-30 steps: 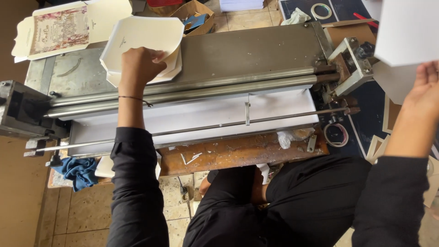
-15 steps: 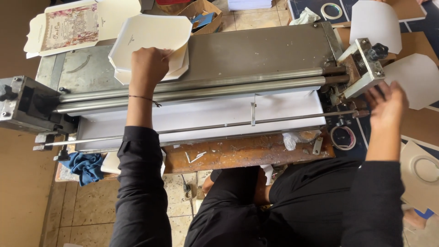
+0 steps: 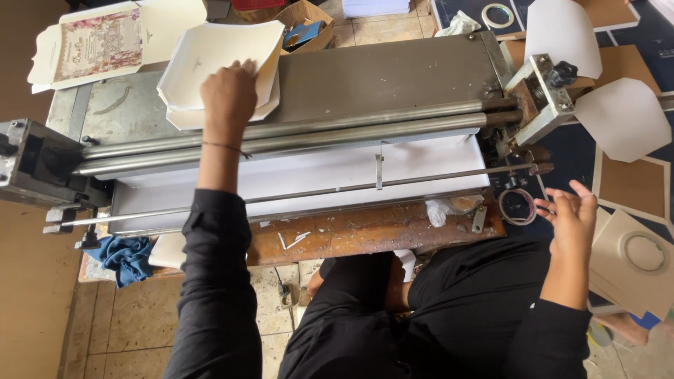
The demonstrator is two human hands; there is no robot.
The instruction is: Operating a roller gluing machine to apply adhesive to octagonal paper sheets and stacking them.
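Observation:
My left hand (image 3: 228,95) reaches across the roller machine and rests on a stack of white shaped cards (image 3: 210,60) lying on the grey metal bed (image 3: 379,74), fingers on the top card. My right hand (image 3: 572,214) hovers open and empty beside the machine's right end, near a tape ring (image 3: 517,205). Two long steel rollers (image 3: 316,133) run across the machine, with a white sheet (image 3: 309,172) lying below them.
A printed decorated card (image 3: 98,45) lies at the far left. Cut white card pieces (image 3: 621,119) and brown boards (image 3: 632,245) lie on the right. A blue cloth (image 3: 126,256) hangs at the left under the worn wooden ledge (image 3: 365,231). Cardboard box (image 3: 305,28) behind the machine.
My right hand has come down from the raised white sheet on the right, past the machine's crank end, and now hangs open lower near the tape ring. My left hand stays on the card stack.

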